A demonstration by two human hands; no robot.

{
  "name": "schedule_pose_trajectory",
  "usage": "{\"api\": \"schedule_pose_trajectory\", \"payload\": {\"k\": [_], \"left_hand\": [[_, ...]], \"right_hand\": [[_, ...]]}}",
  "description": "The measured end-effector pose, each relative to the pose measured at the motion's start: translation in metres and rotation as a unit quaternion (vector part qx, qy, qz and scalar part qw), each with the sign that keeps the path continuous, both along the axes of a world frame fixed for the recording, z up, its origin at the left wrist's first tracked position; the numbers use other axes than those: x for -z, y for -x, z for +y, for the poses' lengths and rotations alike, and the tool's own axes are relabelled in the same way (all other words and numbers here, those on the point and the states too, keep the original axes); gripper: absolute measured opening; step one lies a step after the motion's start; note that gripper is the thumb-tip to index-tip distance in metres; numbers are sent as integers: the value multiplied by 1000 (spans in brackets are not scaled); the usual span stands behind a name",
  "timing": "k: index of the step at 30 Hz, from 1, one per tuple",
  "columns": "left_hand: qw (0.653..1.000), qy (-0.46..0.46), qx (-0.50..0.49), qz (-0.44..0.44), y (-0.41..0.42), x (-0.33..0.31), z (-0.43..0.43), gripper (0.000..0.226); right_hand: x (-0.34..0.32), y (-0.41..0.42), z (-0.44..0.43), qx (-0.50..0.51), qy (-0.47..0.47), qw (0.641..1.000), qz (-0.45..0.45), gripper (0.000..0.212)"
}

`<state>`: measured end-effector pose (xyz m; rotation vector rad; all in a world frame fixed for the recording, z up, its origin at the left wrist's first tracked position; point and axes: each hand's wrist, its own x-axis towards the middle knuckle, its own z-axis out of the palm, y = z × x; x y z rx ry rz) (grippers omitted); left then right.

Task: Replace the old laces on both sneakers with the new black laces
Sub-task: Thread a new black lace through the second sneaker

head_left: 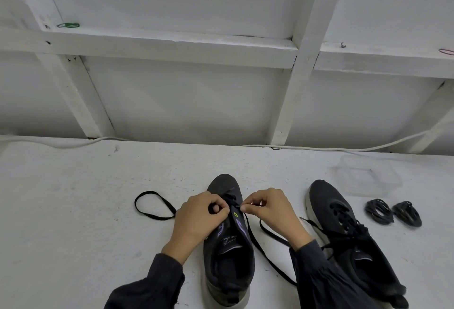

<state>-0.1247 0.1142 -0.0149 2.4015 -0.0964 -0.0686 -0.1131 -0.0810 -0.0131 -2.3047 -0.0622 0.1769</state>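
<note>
Sneaker [228, 259] lies long way, toe far, heel near. Both hands at its front holes. Left hand [199, 213] and right hand [267, 208] each pinch black lace [135, 205]; lace crosses sneaker between them.

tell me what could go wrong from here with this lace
1. The lace loops out to the left of the centre sneaker and also trails under the right sleeve; moving that arm might snag or drag it.
2. The left hand and right hand both pinch it at the eyelets, so a hard tug could shift the sneaker.
3. The coiled laces are black too, so old and new could get mixed up.
</note>
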Motion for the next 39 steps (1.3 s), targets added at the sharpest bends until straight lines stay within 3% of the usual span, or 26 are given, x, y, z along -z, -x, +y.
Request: {"api": "schedule_pose_trajectory", "payload": {"k": [11,27,34,39], "left_hand": [[997,65,2,45,-5,5,-5,11],[991,132,3,17,-7,14,-7,14],[995,102,2,10,-6,13,-9,17],[999,15,-28,-10,-1,8,-15,10]], "right_hand": [[-13,1,6,-22,103,994,-22,5],[-18,-3,11,-28,117,993,-21,6],[-25,-11,22,-52,170,984,-33,7],[-26,-15,19,-50,151,987,11,7]]}}
